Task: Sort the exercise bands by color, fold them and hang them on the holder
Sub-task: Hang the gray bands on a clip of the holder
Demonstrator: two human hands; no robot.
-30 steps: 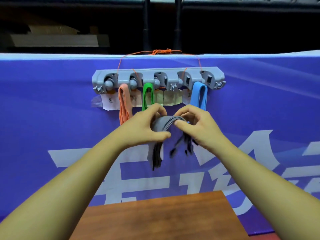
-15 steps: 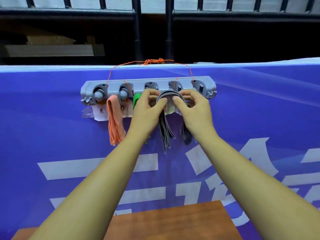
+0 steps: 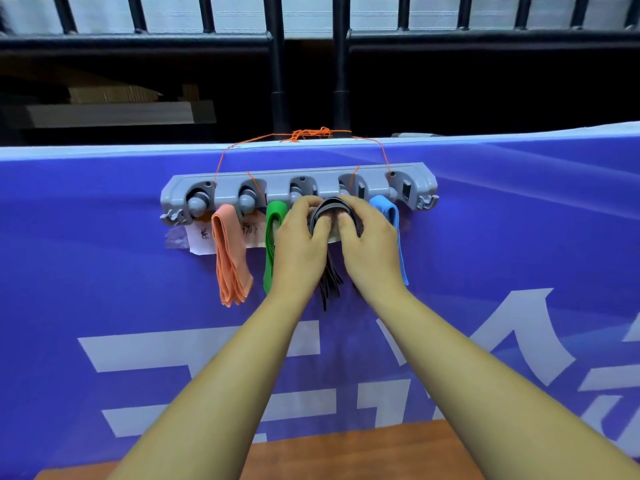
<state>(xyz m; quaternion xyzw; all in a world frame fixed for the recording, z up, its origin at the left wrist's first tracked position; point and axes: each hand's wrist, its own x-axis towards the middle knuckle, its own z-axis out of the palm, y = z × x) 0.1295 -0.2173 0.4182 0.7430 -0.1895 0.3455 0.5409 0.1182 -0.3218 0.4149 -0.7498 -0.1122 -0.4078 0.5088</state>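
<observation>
Head view: left hand (image 3: 298,244) and right hand (image 3: 370,247) each pinch the folded grey bands (image 3: 334,202) just under the holder (image 3: 277,181), between its green band (image 3: 273,220) and blue band (image 3: 391,216). Best to spread the loop wide and seat it fully on the holder before letting go.

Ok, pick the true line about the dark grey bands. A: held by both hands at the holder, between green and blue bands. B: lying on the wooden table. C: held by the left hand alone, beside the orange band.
A: left hand and right hand both grip the dark grey bands at the holder, flanked by the green band and blue band.
</observation>
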